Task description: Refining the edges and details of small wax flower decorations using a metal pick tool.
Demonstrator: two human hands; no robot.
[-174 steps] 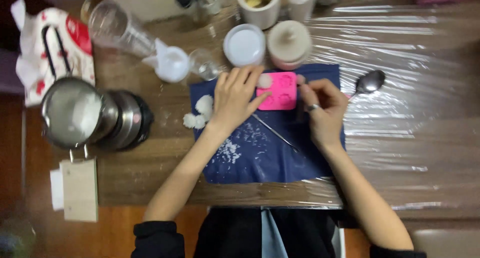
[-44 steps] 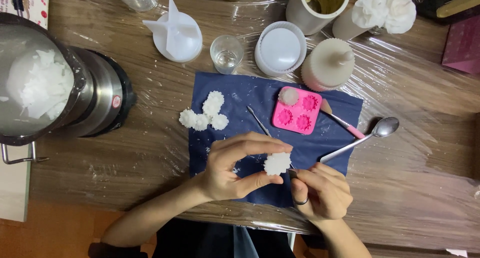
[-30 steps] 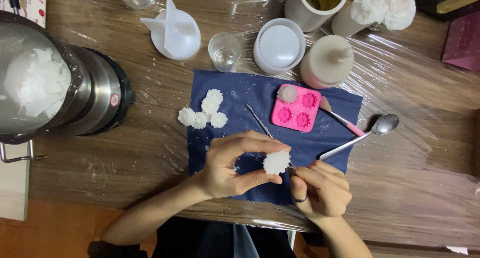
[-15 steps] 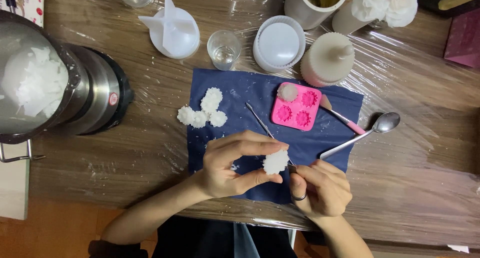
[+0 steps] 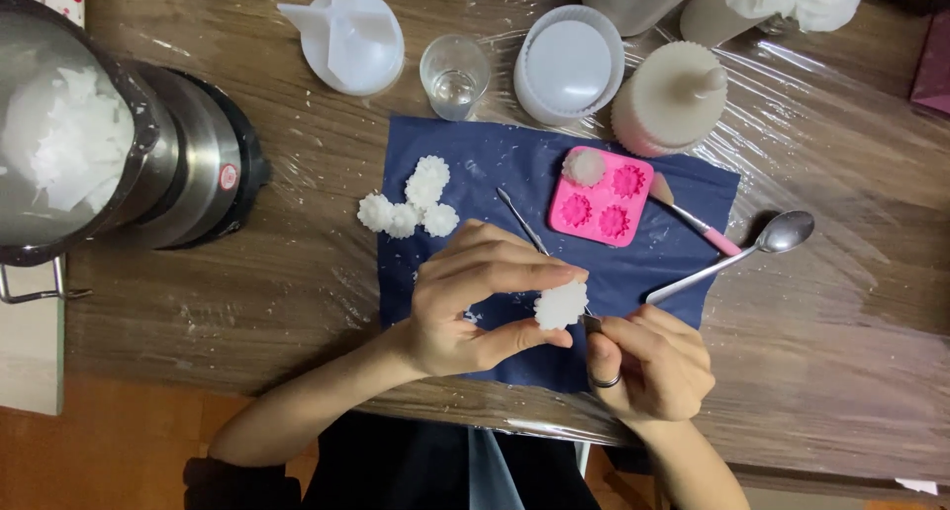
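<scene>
- Far left we see a steel pot (image 5: 119, 154) lying tilted on the wooden table (image 5: 841, 302), white flakes (image 5: 69, 144) inside it.
- Next, a white funnel (image 5: 344, 37) near the top edge, a small clear glass (image 5: 454, 75) beside it.
- Four white flower pieces (image 5: 408, 205) sit clustered at the left edge of the blue cloth (image 5: 495, 164), touching each other.
- Our left hand (image 5: 473, 300) is over the cloth, thumb and fingers closed on a white flower-shaped piece (image 5: 560, 304), holding it above the cloth.
- A thin metal pick (image 5: 522, 223) lies on the cloth, passing behind the left hand.
- Pink mold (image 5: 601, 196) on the cloth above the held piece, one cavity filled white, three empty.
- Our right hand (image 5: 651, 364), ring on one finger, fingers curled shut just beside the held piece; cannot tell if it grips anything.
- A small brush with a pink handle (image 5: 698, 225) and a metal spoon (image 5: 737, 256) lie right of the mold.
- A white lid (image 5: 568, 65) and a cream bottle (image 5: 673, 99) stand above the cloth.
</scene>
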